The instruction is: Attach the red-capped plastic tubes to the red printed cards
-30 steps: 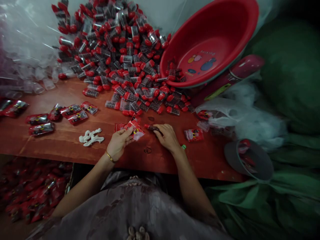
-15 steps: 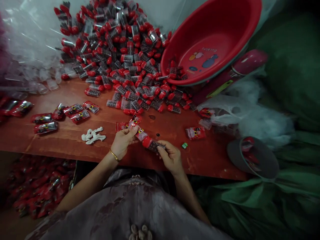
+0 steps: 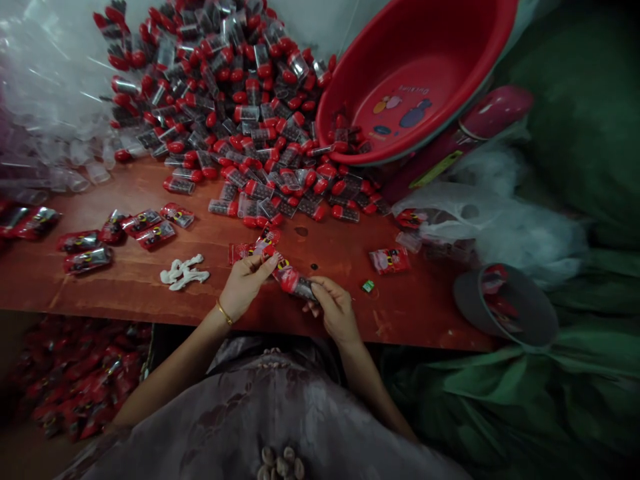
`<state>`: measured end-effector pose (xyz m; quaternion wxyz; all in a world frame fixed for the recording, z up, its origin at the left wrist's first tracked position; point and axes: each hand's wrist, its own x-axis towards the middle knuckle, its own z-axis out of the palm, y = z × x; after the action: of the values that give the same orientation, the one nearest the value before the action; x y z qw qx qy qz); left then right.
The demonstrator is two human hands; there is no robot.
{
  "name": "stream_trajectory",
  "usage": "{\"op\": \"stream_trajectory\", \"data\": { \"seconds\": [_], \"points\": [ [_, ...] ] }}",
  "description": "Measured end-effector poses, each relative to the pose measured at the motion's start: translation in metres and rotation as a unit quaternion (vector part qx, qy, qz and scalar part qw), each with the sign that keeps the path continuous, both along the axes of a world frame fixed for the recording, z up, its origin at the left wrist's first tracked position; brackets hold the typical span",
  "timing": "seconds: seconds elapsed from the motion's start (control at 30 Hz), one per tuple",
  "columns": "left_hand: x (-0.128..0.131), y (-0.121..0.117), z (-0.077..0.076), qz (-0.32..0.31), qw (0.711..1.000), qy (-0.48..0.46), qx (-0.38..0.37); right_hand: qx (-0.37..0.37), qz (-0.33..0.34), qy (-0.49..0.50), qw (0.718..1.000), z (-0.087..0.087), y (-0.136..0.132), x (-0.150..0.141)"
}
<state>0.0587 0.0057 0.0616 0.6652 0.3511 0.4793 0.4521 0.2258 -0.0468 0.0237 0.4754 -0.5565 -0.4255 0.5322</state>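
Observation:
My left hand (image 3: 243,287), with a gold bangle at the wrist, pinches a red printed plastic pouch (image 3: 281,263). My right hand (image 3: 336,310) grips the end of a clear tube (image 3: 303,289) with dark contents. The tube's red-capped end sits inside the pouch's mouth, and its clear end sticks out between the fingers. Just beyond my left fingers, more flat red pouches (image 3: 240,252) lie on the table. Several filled pouches (image 3: 156,235) lie to the left, near a white twisted strip (image 3: 184,272).
A large heap of red-capped tubes (image 3: 250,113) covers the back of the brown table (image 3: 130,287). It runs up to a tilted red basin (image 3: 440,73). A pink flask (image 3: 495,113), plastic bags (image 3: 525,233) and a grey bowl (image 3: 470,307) stand right. Red packets (image 3: 85,380) fill a space below left.
My right hand has moved toward my left, and the red cap has slid deeper into the pouch. The view has shifted slightly.

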Motion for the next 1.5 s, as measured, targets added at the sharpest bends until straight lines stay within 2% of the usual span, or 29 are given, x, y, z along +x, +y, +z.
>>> {"op": "stream_trajectory", "data": {
  "seconds": [0.23, 0.4, 0.53, 0.73, 0.83, 0.97, 1.03, 1.17, 1.23, 1.37, 1.5],
  "points": [
    [0.011, -0.006, -0.009, 0.003, 0.997, -0.038, -0.061, 0.075, -0.019, -0.093, 0.993, 0.008, -0.001, -0.006],
    [0.021, -0.015, -0.015, 0.009, 0.997, -0.037, -0.071, 0.117, -0.054, -0.168, 0.977, 0.002, -0.001, -0.013],
    [0.023, -0.019, -0.017, 0.006, 0.999, -0.028, -0.043, 0.103, -0.031, -0.141, 0.984, -0.003, -0.001, -0.019],
    [0.024, -0.011, -0.02, 0.058, 0.995, -0.071, -0.041, 0.092, -0.02, -0.142, 0.985, 0.0, 0.002, -0.022],
    [0.028, -0.008, -0.023, 0.043, 0.992, -0.093, -0.07, 0.083, -0.01, -0.134, 0.987, 0.004, 0.011, -0.023],
    [0.031, -0.007, -0.021, 0.007, 0.99, -0.116, -0.075, 0.049, 0.022, -0.042, 0.998, 0.006, 0.019, -0.026],
    [0.031, -0.006, -0.017, 0.02, 0.988, -0.135, -0.072, 0.043, 0.026, -0.025, 0.998, 0.006, 0.019, -0.029],
    [0.033, -0.004, -0.015, 0.08, 0.985, -0.144, -0.059, 0.066, 0.019, -0.111, 0.991, 0.008, 0.018, -0.033],
    [0.034, -0.004, -0.018, 0.077, 0.986, -0.139, -0.056, 0.075, 0.007, -0.129, 0.989, 0.009, 0.019, -0.035],
    [0.033, -0.006, -0.025, 0.032, 0.99, -0.115, -0.069, 0.056, 0.016, -0.049, 0.997, 0.004, 0.026, -0.037],
    [0.025, -0.004, -0.021, 0.026, 0.993, -0.105, -0.056, 0.029, 0.022, 0.038, 0.999, -0.002, 0.027, -0.035]
  ]
}}
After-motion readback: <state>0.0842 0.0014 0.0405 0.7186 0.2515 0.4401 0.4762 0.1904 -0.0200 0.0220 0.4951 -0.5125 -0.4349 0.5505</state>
